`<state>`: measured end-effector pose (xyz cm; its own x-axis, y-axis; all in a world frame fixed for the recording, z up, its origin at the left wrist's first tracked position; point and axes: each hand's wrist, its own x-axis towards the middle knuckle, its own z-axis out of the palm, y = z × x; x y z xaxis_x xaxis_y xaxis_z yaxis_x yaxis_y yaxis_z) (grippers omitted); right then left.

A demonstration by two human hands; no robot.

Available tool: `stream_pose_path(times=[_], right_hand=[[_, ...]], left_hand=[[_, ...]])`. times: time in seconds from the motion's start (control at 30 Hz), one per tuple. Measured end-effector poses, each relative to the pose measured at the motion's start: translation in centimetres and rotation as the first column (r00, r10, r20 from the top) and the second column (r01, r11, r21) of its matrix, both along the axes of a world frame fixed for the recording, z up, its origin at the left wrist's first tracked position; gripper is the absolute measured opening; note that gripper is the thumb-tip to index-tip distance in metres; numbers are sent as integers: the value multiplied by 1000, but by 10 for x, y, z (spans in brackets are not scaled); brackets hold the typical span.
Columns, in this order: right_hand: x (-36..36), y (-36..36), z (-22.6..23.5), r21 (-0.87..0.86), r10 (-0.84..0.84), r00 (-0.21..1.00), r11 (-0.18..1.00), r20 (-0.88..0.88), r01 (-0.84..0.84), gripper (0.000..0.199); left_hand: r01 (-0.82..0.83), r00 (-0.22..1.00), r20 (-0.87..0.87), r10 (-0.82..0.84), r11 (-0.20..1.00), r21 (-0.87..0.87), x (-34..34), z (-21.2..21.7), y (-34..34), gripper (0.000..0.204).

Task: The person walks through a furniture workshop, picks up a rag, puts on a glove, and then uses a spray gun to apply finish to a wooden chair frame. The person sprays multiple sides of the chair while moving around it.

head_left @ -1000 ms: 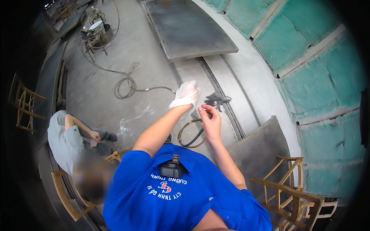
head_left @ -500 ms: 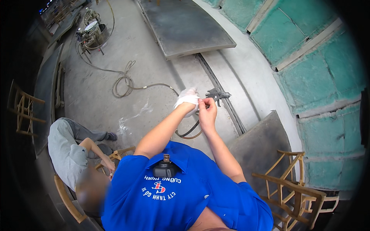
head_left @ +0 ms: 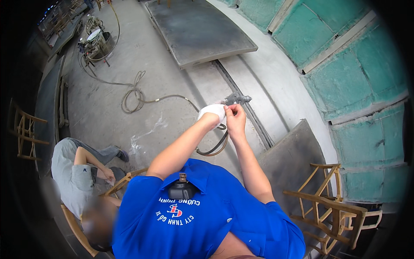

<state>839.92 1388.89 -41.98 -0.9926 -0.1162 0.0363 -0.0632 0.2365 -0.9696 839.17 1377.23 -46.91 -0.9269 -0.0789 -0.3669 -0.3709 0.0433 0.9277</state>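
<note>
White covering (head_left: 211,109): drawn smooth over your left hand (head_left: 215,113); a second ago it hung loose at your wrist.
Right hand (head_left: 235,118): it has closed in from just beside; thumb and forefinger, nearly together, seem to pinch the covering's edge, so both hands now meet at one spot.
Left-hand grip: hidden under the white; you appear to have the gun, but how far the fingers close cannot be told.
Spray gun (head_left: 235,99): grey, just beyond your fingertips, nose toward 3 o'clock.
Hose (head_left: 156,100): loops across the floor toward 10 o'clock.
Dark pot (head_left: 102,48): at 10 o'clock, pale disc (head_left: 92,36) at its top, contents out of sight.
</note>
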Motion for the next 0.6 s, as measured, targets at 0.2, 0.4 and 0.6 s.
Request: stream_pose_path(times=[0.2, 0.4, 0.6], right_hand=[[23, 1, 4, -132, 54, 976, 991, 213, -26, 20], [37, -7, 3, -322, 207, 912, 943, 354, -89, 25], [29, -13, -20, -234, 118, 970, 970, 211, -67, 13]], left_hand=[[-577, 785, 130, 605, 639, 509, -10, 28, -6, 32], [-517, 813, 168, 558, 558, 649, -22, 46, -14, 49], [-478, 789, 222, 573, 344, 808, -25, 44, -15, 45]])
